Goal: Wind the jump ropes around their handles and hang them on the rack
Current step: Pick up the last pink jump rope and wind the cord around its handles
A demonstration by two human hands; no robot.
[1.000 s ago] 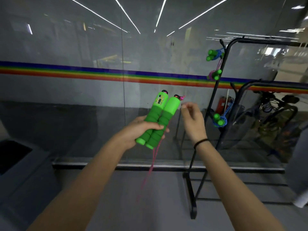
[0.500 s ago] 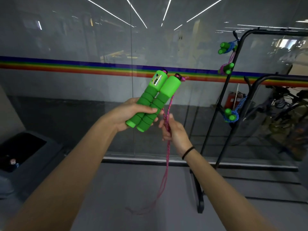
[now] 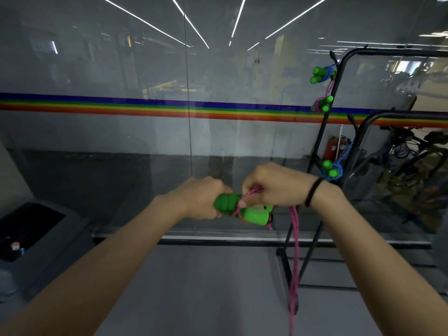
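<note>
Left hand: the left hand (image 3: 202, 198) is wrapped around the grip end of the green handles (image 3: 242, 209), fingers curled tight, knuckles up.
Right hand: the right hand (image 3: 276, 186) sits just beside the left, over the cap end of the handles, fingers pinched closed on the pink rope (image 3: 294, 263); a dark band circles its wrist.
Handles: two green foam handles held together as one bundle, lying roughly level between the two hands — ridged grips toward the left, smooth ends toward the right.
Rope: a turn or two of pink rope crosses the handles at their middle; the rest drops from under the right wrist as a doubled strand, hanging straight down and out of the bottom of the view.
Rack: a black tube rack (image 3: 339, 69) stands to the right, against the glass wall (image 3: 121, 154).
Already hung: a bundle with blue rope (image 3: 321, 74) near the top of the rack post, a bundle with pink rope (image 3: 322, 104) just below it, and a second blue-rope bundle (image 3: 331, 169) lower down — just beyond the right wrist.
Surroundings: a rainbow stripe (image 3: 145, 106) runs across the glass; a grey bin (image 3: 36, 229) sits low on the left; the floor is plain grey.
</note>
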